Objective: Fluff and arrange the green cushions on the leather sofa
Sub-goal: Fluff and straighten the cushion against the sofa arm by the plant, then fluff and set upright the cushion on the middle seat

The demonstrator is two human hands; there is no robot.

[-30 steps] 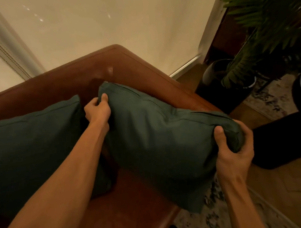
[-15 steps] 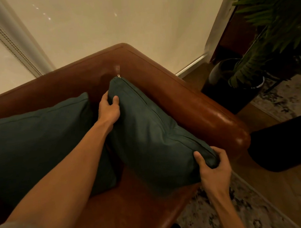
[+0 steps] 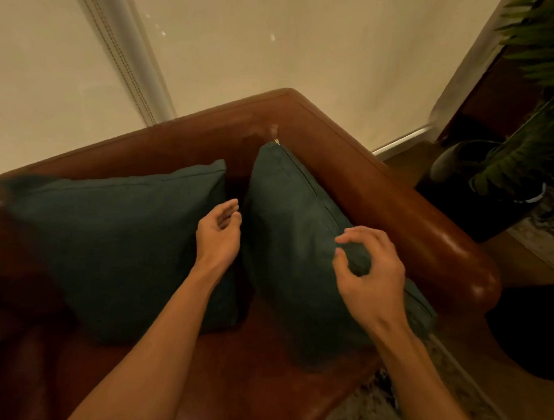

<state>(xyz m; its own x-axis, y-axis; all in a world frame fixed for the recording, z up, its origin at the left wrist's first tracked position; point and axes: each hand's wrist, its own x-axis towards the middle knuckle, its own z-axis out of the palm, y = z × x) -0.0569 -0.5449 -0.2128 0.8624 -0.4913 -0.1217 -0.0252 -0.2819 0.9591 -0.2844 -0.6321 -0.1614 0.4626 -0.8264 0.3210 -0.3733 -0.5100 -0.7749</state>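
Two dark green cushions stand on the brown leather sofa (image 3: pixel 378 187). The left cushion (image 3: pixel 120 246) leans on the backrest. The right cushion (image 3: pixel 289 228) stands on edge against the armrest, zipper seam up. My left hand (image 3: pixel 218 234) hovers in the gap between the two cushions, fingers loosely curled, holding nothing. My right hand (image 3: pixel 369 269) is over the right cushion's upper edge, fingers spread and bent, apart from the fabric or barely touching it.
A potted plant (image 3: pixel 519 157) in a dark pot stands on the floor right of the armrest. A dark rounded object (image 3: pixel 537 329) sits at the lower right. A patterned rug (image 3: pixel 386 400) lies in front of the sofa. A pale blind hangs behind.
Both hands have let go of the right cushion, which now rests against the armrest. The view has shifted left, showing more of the left cushion.
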